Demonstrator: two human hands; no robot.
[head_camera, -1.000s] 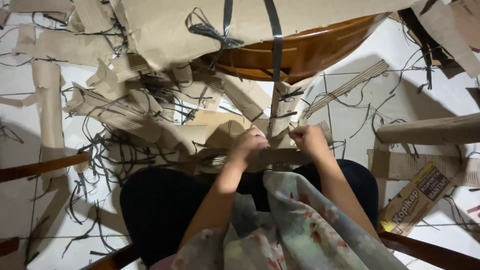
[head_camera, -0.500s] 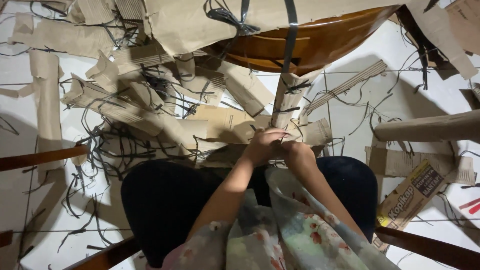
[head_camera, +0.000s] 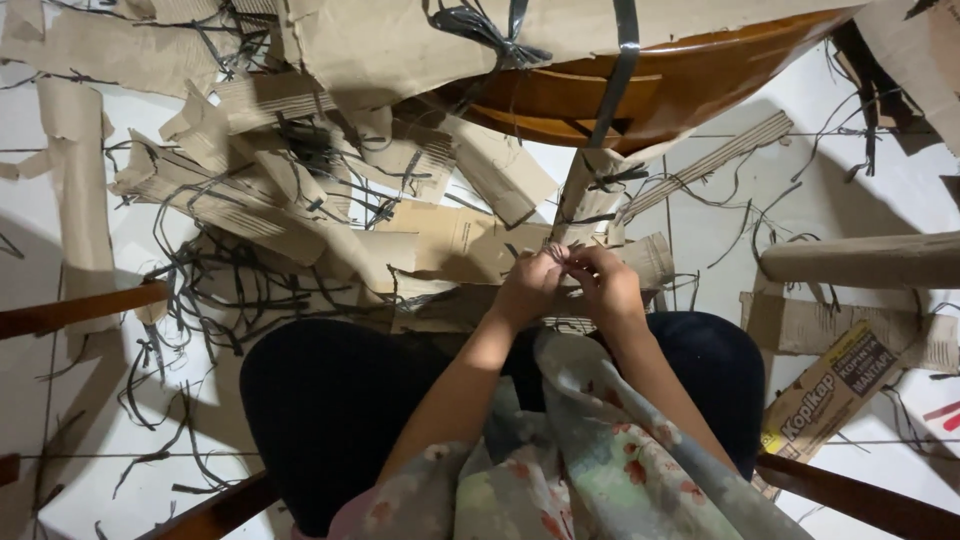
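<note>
— Where's the cardboard strip (head_camera: 590, 215)?
— Upright above the knees; its lower end sits between both hands.
— Grip?
— Left hand (head_camera: 528, 288) and right hand (head_camera: 607, 287) fingers pinched closed on it.

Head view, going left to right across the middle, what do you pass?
Brown wooden bar → tangle of dark strips → left hand → right hand → rolled cardboard tube.

Left hand (head_camera: 527, 287), right hand (head_camera: 608, 285): fingertips overlap, item pinched indiscernible. Cardboard sheet (head_camera: 420, 40): cut off at top edge.
</note>
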